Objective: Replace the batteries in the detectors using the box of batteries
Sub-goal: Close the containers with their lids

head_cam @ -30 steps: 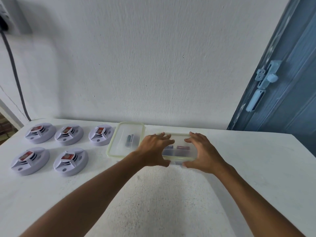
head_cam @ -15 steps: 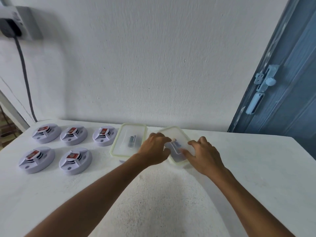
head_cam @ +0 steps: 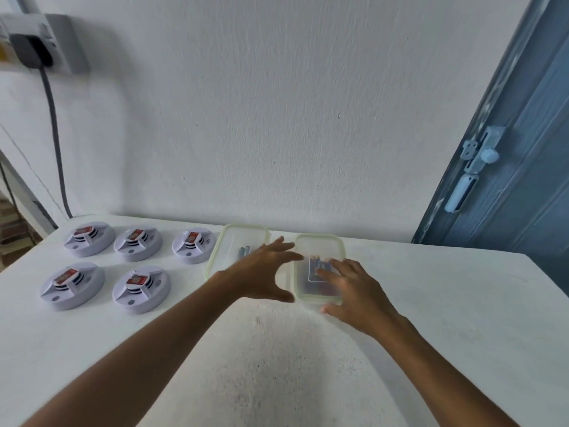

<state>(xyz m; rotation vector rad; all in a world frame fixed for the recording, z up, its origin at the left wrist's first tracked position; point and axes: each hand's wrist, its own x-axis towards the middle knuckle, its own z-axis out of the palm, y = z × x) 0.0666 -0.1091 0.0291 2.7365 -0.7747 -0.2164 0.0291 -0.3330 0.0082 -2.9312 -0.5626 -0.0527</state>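
The head camera looks down at a white counter (head_cam: 431, 303) that stands against a white wall (head_cam: 277, 118). Two clear plastic boxes with pale green rims lie side by side at the far middle of the counter. The left box (head_cam: 243, 241) has a few small dark things inside, too blurred to name. The right box (head_cam: 320, 266) has its lid on, and some dark and red shapes show through it.

The left hand (head_cam: 264, 272) hovers between the two boxes with its fingers spread wide apart and holds nothing; its thumb is just beside the near left corner of the right box. The right hand (head_cam: 354, 291) lies on the right box, its straight fingers flat on the lid, the thumb at the near edge.

Five round white detectors (head_cam: 141, 288) sit at the left of the counter, three far and two near, each with a red battery in its middle.

At the right stands a blue door (head_cam: 523, 149) with a pale latch. At the far left a dark plug (head_cam: 29, 53) sits in a wall socket.
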